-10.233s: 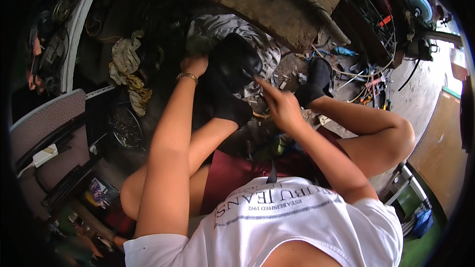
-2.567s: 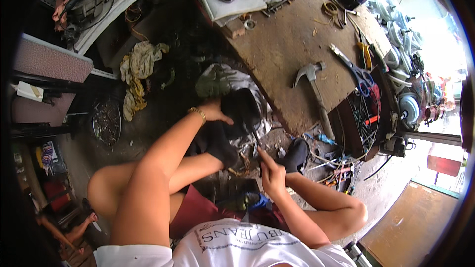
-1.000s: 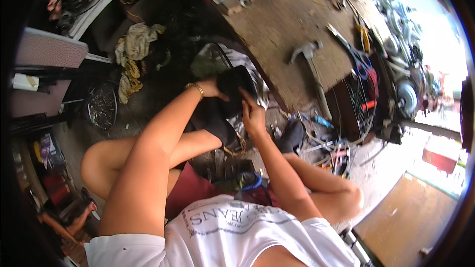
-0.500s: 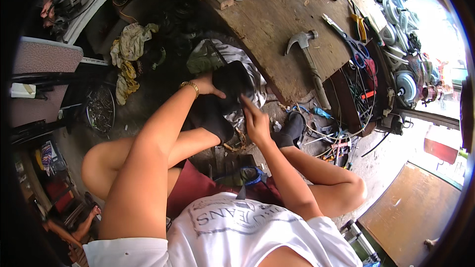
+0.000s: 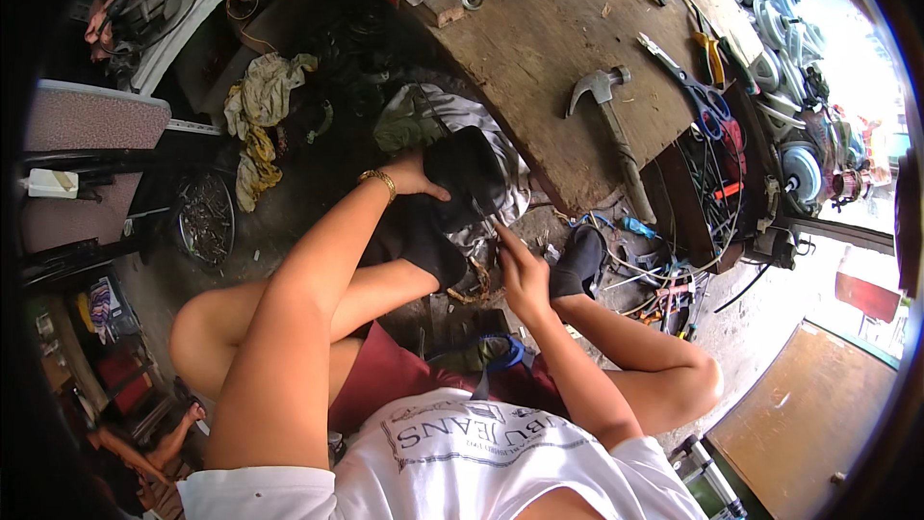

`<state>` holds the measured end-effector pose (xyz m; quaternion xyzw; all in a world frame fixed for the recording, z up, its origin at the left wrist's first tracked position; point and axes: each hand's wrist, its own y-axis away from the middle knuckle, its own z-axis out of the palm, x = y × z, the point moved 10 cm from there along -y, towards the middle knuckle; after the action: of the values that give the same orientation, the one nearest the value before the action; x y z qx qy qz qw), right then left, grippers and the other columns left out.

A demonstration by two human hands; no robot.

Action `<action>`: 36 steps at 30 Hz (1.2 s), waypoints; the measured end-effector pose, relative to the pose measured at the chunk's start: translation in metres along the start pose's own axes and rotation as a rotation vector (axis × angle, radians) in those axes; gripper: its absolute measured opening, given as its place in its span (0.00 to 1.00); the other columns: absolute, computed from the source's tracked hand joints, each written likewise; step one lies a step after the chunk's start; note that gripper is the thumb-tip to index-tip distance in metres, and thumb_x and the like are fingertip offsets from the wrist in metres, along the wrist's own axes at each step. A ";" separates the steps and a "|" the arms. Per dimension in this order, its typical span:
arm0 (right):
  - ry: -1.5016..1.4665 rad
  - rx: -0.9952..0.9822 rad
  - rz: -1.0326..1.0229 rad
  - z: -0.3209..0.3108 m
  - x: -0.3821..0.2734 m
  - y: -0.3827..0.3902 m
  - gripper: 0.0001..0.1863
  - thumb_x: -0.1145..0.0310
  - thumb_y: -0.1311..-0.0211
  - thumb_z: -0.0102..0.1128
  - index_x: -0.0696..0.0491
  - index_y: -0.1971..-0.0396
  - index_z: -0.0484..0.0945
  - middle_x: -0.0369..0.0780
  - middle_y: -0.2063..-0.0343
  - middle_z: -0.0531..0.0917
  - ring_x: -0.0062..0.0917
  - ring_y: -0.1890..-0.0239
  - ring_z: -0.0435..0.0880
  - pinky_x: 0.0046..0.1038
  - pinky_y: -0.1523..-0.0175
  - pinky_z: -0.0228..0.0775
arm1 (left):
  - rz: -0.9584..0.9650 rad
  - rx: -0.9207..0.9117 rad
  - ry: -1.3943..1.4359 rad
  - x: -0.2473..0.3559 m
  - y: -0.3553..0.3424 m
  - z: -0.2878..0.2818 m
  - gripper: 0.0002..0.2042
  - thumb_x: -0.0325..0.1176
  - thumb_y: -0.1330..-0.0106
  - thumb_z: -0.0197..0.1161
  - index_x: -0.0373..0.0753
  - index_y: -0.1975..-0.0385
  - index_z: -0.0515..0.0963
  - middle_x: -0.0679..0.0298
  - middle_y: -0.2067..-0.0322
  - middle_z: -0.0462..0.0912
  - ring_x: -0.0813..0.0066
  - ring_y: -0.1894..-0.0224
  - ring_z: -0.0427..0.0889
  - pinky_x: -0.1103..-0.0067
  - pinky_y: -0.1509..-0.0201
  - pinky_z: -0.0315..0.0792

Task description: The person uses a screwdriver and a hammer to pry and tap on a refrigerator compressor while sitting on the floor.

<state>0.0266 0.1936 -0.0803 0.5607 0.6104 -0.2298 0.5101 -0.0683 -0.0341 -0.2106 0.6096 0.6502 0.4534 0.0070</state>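
A black, flat, roughly rectangular piece (image 5: pixel 465 171) is between my hands, above a grey-white cloth (image 5: pixel 508 149). My left hand (image 5: pixel 414 176), with a gold-coloured band at the wrist, grips its left side. The thumb lies on the near face and the other fingers are hidden behind. At its lower right edge is my right hand (image 5: pixel 523 274), closed, with the forefinger stretched toward the piece. A thin dark shape shows at the right fingertips; what it is I cannot make out. A dark green cloth (image 5: pixel 409 125) lies just beyond the left hand.
A wooden bench (image 5: pixel 539 34) carries a claw hammer (image 5: pixel 616 130), blue-handled scissors (image 5: pixel 698 96) and yellow-handled pliers (image 5: pixel 710 58). A tool-filled drawer (image 5: pixel 698 178) stands at its right side. Cables and tools litter the floor near my right foot (image 5: pixel 577 260). A bowl of small metal parts (image 5: pixel 205 221) stands left.
My right hand has moved down and slightly right, away from the face of the black piece to its lower edge. The left hand keeps its grip. The whole view has shifted slightly.
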 end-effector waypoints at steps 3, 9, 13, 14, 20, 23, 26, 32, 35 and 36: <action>0.036 0.054 -0.103 -0.015 0.002 0.019 0.21 0.80 0.40 0.45 0.51 0.47 0.73 0.52 0.62 0.81 0.36 0.62 0.83 0.28 0.58 0.72 | 0.002 -0.060 0.006 0.016 0.005 -0.004 0.55 0.49 0.68 0.79 0.29 0.40 0.55 0.43 0.40 0.61 0.54 0.36 0.59 0.71 0.33 0.55; -0.134 0.166 -0.276 0.017 -0.010 -0.068 0.17 0.71 0.38 0.50 0.49 0.48 0.74 0.51 0.56 0.78 0.45 0.56 0.78 0.32 0.53 0.70 | 0.048 -0.169 0.035 0.011 0.005 0.005 0.53 0.53 0.68 0.77 0.35 0.40 0.59 0.50 0.41 0.64 0.55 0.37 0.62 0.69 0.35 0.57; -0.014 0.075 -0.276 0.021 -0.005 -0.060 0.21 0.63 0.35 0.48 0.40 0.42 0.67 0.51 0.57 0.78 0.45 0.57 0.78 0.38 0.53 0.69 | -0.260 0.107 -0.416 0.046 0.043 -0.024 0.48 0.55 0.61 0.73 0.40 0.39 0.59 0.57 0.38 0.61 0.56 0.35 0.58 0.58 0.36 0.55; 0.052 0.014 -0.244 0.028 -0.013 -0.054 0.22 0.62 0.35 0.48 0.37 0.41 0.65 0.51 0.57 0.79 0.46 0.58 0.78 0.39 0.54 0.69 | -0.281 0.145 -0.398 0.051 0.055 -0.023 0.48 0.54 0.58 0.72 0.40 0.37 0.56 0.56 0.37 0.58 0.55 0.34 0.54 0.56 0.36 0.54; 0.160 0.098 -0.279 0.023 -0.010 -0.049 0.27 0.62 0.38 0.49 0.35 0.38 0.59 0.54 0.62 0.79 0.50 0.59 0.77 0.44 0.55 0.68 | -0.205 0.534 -0.224 0.084 0.119 -0.025 0.41 0.46 0.50 0.67 0.42 0.37 0.55 0.56 0.37 0.56 0.52 0.35 0.54 0.49 0.39 0.55; 0.262 0.093 -0.248 0.019 -0.010 -0.044 0.33 0.64 0.42 0.53 0.41 0.36 0.54 0.60 0.57 0.76 0.54 0.54 0.74 0.44 0.50 0.66 | -0.109 0.649 -0.059 0.101 0.147 -0.029 0.38 0.44 0.49 0.65 0.40 0.38 0.56 0.54 0.39 0.58 0.49 0.36 0.55 0.50 0.40 0.57; 0.337 0.202 -0.271 0.014 -0.006 -0.043 0.34 0.64 0.43 0.54 0.41 0.36 0.54 0.61 0.51 0.70 0.55 0.51 0.72 0.45 0.48 0.65 | 0.102 0.800 0.130 0.098 0.166 -0.044 0.35 0.43 0.48 0.64 0.39 0.40 0.59 0.50 0.40 0.60 0.45 0.38 0.57 0.56 0.39 0.58; 0.213 0.231 -0.155 0.014 0.028 -0.031 0.39 0.62 0.46 0.59 0.47 0.35 0.51 0.56 0.45 0.67 0.50 0.42 0.67 0.39 0.40 0.60 | 0.122 0.930 0.141 0.079 0.204 -0.085 0.33 0.43 0.48 0.64 0.36 0.43 0.64 0.48 0.43 0.64 0.50 0.41 0.64 0.64 0.37 0.58; 0.197 0.235 -0.201 0.015 0.029 -0.026 0.39 0.64 0.46 0.59 0.48 0.35 0.51 0.55 0.45 0.67 0.49 0.42 0.67 0.39 0.40 0.60 | 0.081 0.904 0.099 0.072 0.209 -0.085 0.34 0.45 0.49 0.63 0.36 0.42 0.64 0.47 0.43 0.64 0.50 0.40 0.62 0.64 0.36 0.57; 0.183 0.231 -0.213 0.015 0.027 -0.027 0.38 0.64 0.46 0.58 0.48 0.36 0.52 0.55 0.45 0.67 0.49 0.42 0.66 0.39 0.40 0.60 | 0.055 0.866 0.091 0.068 0.210 -0.080 0.34 0.45 0.49 0.63 0.36 0.42 0.63 0.47 0.42 0.63 0.49 0.39 0.62 0.64 0.36 0.57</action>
<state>0.0112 0.1854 -0.1178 0.5665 0.6797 -0.2991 0.3572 0.0346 -0.0586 -0.0005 0.5529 0.7634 0.1655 -0.2900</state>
